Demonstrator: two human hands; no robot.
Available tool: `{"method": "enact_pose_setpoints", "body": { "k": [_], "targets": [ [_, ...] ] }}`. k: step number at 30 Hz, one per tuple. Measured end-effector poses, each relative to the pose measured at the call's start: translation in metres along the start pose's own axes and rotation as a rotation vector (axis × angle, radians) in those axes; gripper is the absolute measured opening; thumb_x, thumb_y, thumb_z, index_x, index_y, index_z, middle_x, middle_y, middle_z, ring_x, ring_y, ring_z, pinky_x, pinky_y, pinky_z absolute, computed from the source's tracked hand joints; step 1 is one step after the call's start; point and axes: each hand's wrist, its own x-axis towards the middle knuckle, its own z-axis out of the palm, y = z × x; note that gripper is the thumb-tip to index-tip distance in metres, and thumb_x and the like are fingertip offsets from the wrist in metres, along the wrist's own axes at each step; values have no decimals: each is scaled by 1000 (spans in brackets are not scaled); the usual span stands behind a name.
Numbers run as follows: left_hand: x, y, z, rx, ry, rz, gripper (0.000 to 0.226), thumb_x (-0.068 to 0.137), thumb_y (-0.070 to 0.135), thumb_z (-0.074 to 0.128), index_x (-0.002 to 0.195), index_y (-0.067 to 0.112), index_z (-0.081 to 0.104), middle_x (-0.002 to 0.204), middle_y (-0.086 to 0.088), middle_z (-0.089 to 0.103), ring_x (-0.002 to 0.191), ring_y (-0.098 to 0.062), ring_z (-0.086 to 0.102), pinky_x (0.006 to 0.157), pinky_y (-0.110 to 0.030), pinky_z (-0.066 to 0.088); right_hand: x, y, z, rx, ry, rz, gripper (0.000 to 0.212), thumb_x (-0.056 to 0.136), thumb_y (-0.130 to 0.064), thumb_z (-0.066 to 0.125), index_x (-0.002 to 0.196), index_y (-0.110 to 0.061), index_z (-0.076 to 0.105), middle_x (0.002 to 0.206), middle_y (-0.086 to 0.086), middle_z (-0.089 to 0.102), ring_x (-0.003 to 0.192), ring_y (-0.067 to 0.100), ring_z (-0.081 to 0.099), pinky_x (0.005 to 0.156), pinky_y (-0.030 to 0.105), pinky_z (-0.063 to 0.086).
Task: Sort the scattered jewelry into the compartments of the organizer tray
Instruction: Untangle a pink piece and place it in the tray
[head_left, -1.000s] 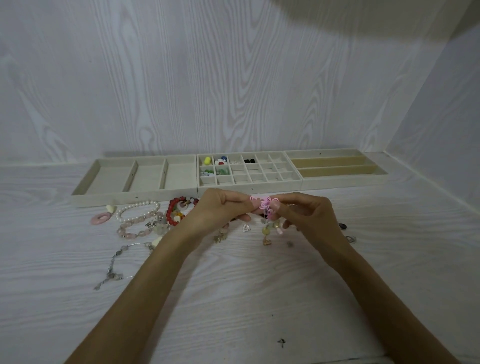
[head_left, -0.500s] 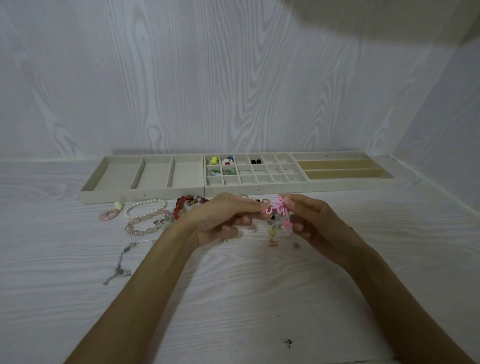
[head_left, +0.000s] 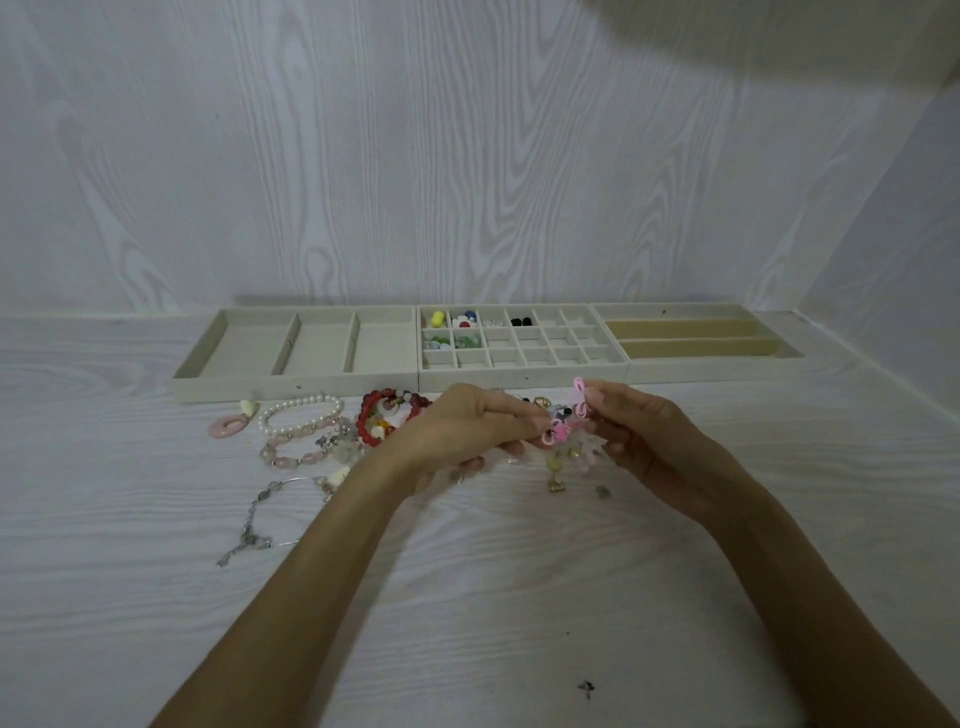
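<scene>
The worktop (head_left: 467, 597) meets a wall at the back and another wall on the right side. The tray (head_left: 524, 373) stands along the back wall, and its right end is near the corner. In front of the hands the worktop is bare, except one small dark speck (head_left: 586, 688). On the left of the hands lies the scattered jewelry: a pink ring (head_left: 227, 426), a pearl bracelet (head_left: 301, 410), a pink bracelet (head_left: 301, 452), a red bracelet (head_left: 389, 413) and a silver chain (head_left: 260, 519). Between the hands and under them are more small pieces (head_left: 558, 470), too small to tell apart.

The tray has three parts: three wide compartments at the left, a grid of small compartments in the middle, two long slots at the right. Yellow, red, blue, green, white and black pieces lie in the grid's left and upper cells.

The left hand (head_left: 462, 431) pinches one pink flower piece (head_left: 555, 434) with its fingertips. The right hand (head_left: 639, 431) pinches another pink piece (head_left: 579, 395), which it holds a little higher. Both hands are above the worktop, just in front of the tray's middle part.

Half a second ago the two pink pieces were together between the fingertips; now they are apart, and the right one is raised. The jewelry on the worktop lies as before.
</scene>
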Motion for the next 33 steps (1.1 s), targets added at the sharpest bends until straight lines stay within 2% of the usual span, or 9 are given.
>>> {"method": "enact_pose_setpoints", "body": {
  "k": [3,6,11,14,17,21,24,28,33],
  "targets": [
    [2,-5,-12,-6,117,14,15,82,23,71,96,19,72,75,8,72,59,8,61,44,-8,38,-3,-1,-6,-342,-37,0,16,76,-19,70,92,-15,72,71,-3,69,60,3,58,50,11,41],
    [4,-7,-17,-10,168,15,8,80,23,73,88,20,72,77,5,73,61,5,62,45,-10,37,-4,0,-3,-620,-43,-69,14,77,-17,73,91,-15,75,64,-8,69,51,-2,53,49,9,37],
    [2,-4,-16,-58,163,34,13,82,19,72,93,12,73,78,-1,72,56,6,63,42,-8,40,3,-7,9,-956,-93,-204,17,78,-21,74,95,-21,74,79,-7,72,54,-6,59,57,6,44],
    [2,-4,-15,-99,154,46,11,83,17,70,92,11,71,78,-3,73,59,3,66,45,-10,45,5,-19,14,-827,-8,-222,21,80,-28,71,101,-24,69,80,-4,73,59,-3,63,54,9,45],
    [4,-5,-14,-109,148,58,10,84,22,70,91,15,71,81,-1,74,68,1,68,55,-15,51,5,-22,25,-605,35,-102,26,83,-37,65,104,-23,66,85,3,74,67,11,68,53,18,50],
    [5,-3,-15,-133,146,77,17,84,27,68,97,16,72,88,-3,75,73,0,68,56,-13,50,8,-17,34,-516,32,-54,22,85,-33,65,102,-20,69,88,4,73,70,8,68,59,18,53],
    [3,-2,-17,-126,163,100,19,84,30,69,98,20,74,88,2,74,76,1,65,58,-11,49,8,-18,35,-398,1,-21,20,85,-25,66,102,-16,71,88,5,73,71,6,67,57,16,51],
    [5,-2,-18,-147,227,117,18,83,28,70,98,19,74,83,7,72,64,9,61,51,-9,46,12,-18,35,-381,4,-46,23,79,-18,73,102,-14,73,93,8,74,75,9,67,68,19,53],
    [10,9,-30,-60,227,142,13,82,27,72,92,20,74,80,6,72,62,8,62,52,-8,47,23,-26,35,-262,48,-68,16,83,-17,67,98,-14,72,91,8,73,75,8,66,69,16,53]
  ]
}}
